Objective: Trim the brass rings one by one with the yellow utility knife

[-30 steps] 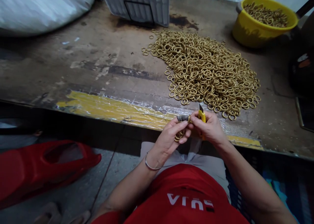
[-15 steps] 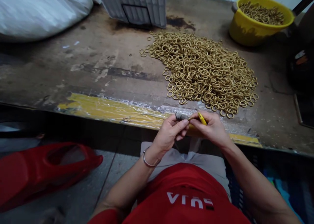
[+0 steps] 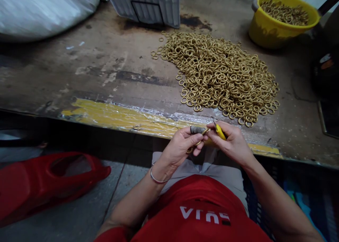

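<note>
In front of the table's near edge, my left hand (image 3: 182,145) pinches a gold ring (image 3: 206,131) between thumb and index finger. A grey wrap (image 3: 197,129) covers that index finger, and more gold ring shows below the thumb. My right hand (image 3: 235,143) is closed around a small yellow tool (image 3: 220,132) with a thin dark tip; its exact kind is unclear. The fingertips of that hand are beside the held ring. Just beyond both hands lies a broad pile of gold rings (image 3: 219,72).
A yellow tub (image 3: 270,33) of gold rings stands at the back right. A grey ribbed crate (image 3: 148,5) and a white sack (image 3: 45,12) sit at the back. Yellow tape (image 3: 113,116) runs along the table edge. A red plastic chair (image 3: 23,185) is at lower left.
The held ring now shows more clearly at my left fingertips. My right hand has shifted slightly right with the yellow tool, whose dark tip is now visible.
</note>
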Motion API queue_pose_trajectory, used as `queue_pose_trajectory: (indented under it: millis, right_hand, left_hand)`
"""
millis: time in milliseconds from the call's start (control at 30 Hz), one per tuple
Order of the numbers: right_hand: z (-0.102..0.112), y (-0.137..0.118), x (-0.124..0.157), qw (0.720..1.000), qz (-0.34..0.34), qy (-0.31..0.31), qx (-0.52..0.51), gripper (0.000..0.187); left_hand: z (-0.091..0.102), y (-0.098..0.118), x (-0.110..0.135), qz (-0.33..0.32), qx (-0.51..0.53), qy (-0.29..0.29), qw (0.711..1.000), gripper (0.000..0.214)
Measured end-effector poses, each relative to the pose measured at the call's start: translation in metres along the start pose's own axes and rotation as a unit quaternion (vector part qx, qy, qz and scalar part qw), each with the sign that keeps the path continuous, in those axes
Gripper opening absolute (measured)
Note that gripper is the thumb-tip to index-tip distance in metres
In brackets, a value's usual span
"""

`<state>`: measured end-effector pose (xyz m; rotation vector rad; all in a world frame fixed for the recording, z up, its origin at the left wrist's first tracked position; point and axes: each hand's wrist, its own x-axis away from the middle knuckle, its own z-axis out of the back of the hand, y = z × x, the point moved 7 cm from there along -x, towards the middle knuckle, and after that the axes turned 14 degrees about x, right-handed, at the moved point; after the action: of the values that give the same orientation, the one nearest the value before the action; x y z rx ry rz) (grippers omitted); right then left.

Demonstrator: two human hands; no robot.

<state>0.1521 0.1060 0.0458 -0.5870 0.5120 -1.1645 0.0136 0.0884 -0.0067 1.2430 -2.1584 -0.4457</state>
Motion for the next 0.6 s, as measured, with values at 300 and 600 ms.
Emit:
queue_pose_trajectory:
  millis: [300,600]
  right_hand:
    - [-0.006,-0.015,0.018,0.958,0.076,0.019,0.276,0.018]
    - [-0.016,-0.013,0.013,0.936,0.063,-0.003,0.346,0.018]
  left_hand:
    - [0.001,0.001,0.002,-0.077,-0.059,0.037,0.995,0.032]
    - [0.0,0.009,0.007,-0.116,-0.187,0.045,0.974,0.026]
